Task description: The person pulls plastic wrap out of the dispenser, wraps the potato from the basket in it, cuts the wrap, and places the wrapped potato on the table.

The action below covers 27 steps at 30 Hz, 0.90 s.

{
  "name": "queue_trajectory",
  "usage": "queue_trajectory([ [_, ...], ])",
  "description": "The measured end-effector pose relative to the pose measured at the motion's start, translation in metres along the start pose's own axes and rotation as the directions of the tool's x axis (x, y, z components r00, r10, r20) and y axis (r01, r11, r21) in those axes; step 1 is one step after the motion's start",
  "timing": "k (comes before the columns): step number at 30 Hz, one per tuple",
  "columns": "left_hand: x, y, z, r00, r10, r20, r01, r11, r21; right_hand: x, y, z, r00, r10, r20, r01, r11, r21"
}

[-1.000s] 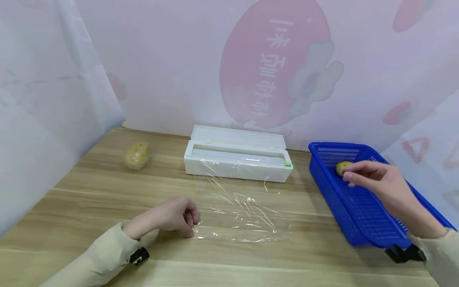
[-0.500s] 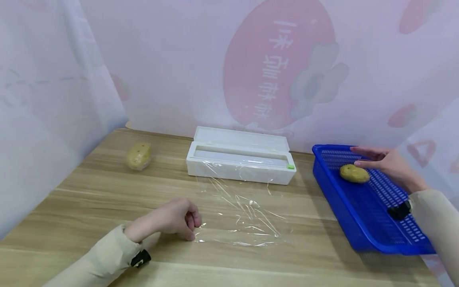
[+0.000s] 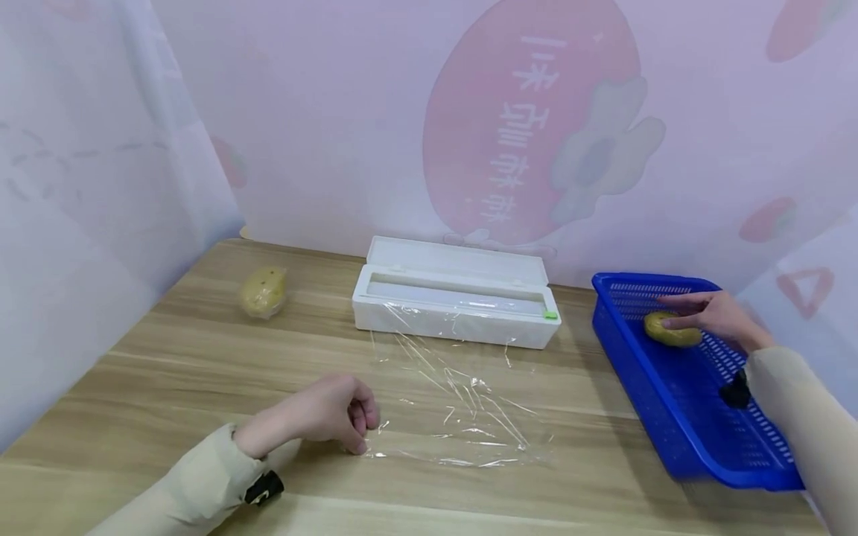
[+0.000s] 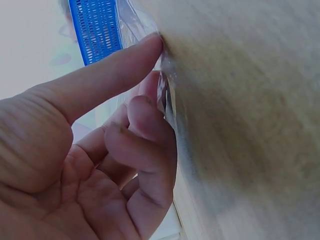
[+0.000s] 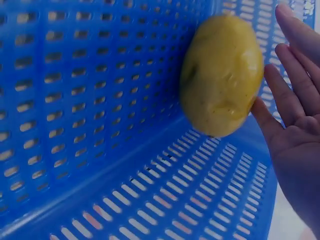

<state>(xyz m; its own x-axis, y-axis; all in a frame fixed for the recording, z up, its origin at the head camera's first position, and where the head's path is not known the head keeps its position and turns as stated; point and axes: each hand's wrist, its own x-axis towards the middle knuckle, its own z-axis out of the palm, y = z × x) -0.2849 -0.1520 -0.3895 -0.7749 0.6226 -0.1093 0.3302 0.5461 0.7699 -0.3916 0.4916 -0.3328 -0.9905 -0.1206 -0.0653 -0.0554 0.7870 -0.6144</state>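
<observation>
My left hand (image 3: 325, 411) pinches the near left corner of a sheet of cling film (image 3: 462, 428) between thumb and finger, close over the table. The film runs back across the wood to a white cling film box (image 3: 456, 321), whose lid stands up. My right hand (image 3: 724, 321) reaches into a blue plastic basket (image 3: 640, 387) with its fingers extended around a potato (image 3: 663, 336). In the right wrist view the potato (image 5: 222, 75) leans by the basket's wall, and the fingers (image 5: 285, 97) are right at its side without curling round it.
A second potato (image 3: 263, 292), wrapped in shiny film, sits at the back left of the wooden table (image 3: 201, 357). A green slider (image 3: 550, 315) is at the box's right end. A printed curtain (image 3: 322, 119) rises behind the table.
My right hand has dropped from above the basket to the potato, with its fingers spread more. My left hand keeps its pinch on the film corner. The head view has shifted slightly.
</observation>
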Motion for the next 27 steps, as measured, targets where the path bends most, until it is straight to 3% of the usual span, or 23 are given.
queue_trajectory([
  [9,0.000,0.002,-0.001,1.000,0.002,0.006,-0.002,1.000,-0.001,0.006,0.024,-0.001,0.999,0.015,-0.033,-0.018,0.995,-0.098],
  [21,0.000,-0.003,0.000,1.000,-0.001,0.005,0.001,1.000,0.027,0.010,0.027,0.006,1.000,0.016,-0.010,-0.016,0.997,-0.079],
  [27,0.001,-0.002,0.000,1.000,0.006,0.015,-0.006,1.000,0.001,0.007,0.028,0.009,1.000,0.023,0.001,-0.023,0.997,-0.078],
])
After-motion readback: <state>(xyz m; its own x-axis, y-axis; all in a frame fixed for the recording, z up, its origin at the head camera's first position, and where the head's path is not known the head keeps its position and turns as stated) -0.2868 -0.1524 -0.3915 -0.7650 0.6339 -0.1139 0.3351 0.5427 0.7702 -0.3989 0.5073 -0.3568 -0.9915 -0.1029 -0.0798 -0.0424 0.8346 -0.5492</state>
